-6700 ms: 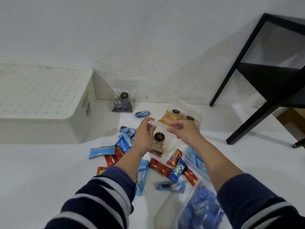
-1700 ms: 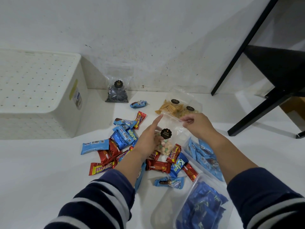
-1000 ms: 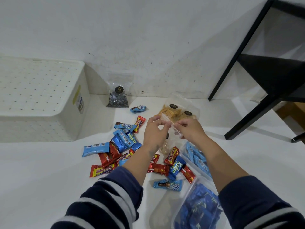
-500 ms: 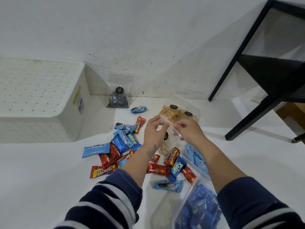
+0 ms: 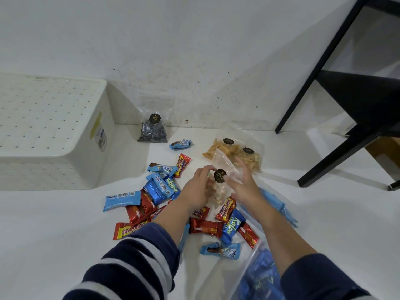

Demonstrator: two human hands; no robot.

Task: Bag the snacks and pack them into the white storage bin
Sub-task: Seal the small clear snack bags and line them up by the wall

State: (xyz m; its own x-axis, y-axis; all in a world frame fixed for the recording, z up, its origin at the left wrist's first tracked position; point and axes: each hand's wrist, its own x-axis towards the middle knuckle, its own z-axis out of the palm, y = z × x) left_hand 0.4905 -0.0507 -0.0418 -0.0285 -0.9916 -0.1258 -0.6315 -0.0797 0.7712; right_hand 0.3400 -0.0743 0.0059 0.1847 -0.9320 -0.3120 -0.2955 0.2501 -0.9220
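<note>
A small clear bag (image 5: 218,191) of pale snacks with a black round sticker stands among the loose wrappers in the middle of the floor. My left hand (image 5: 198,188) grips its left side with curled fingers. My right hand (image 5: 243,182) is at the bag's right side, fingers stretched out and blurred, touching its crumpled top flap. The white storage bin (image 5: 65,131), perforated, sits at the far left against the wall. Several loose blue and red wrapped snacks (image 5: 155,191) lie scattered around my wrists.
A bag of dark cookies (image 5: 152,132) leans on the wall. Two bags of yellow crackers (image 5: 229,149) lie behind my hands. Zip bags of blue snacks lie at right (image 5: 278,205) and bottom right (image 5: 259,280). A black table frame (image 5: 337,146) stands at right.
Both hands were pinching the bag's top edge together. Now my right hand has let go and spread its fingers, and my left hand has dropped to the bag's side, so the sticker shows.
</note>
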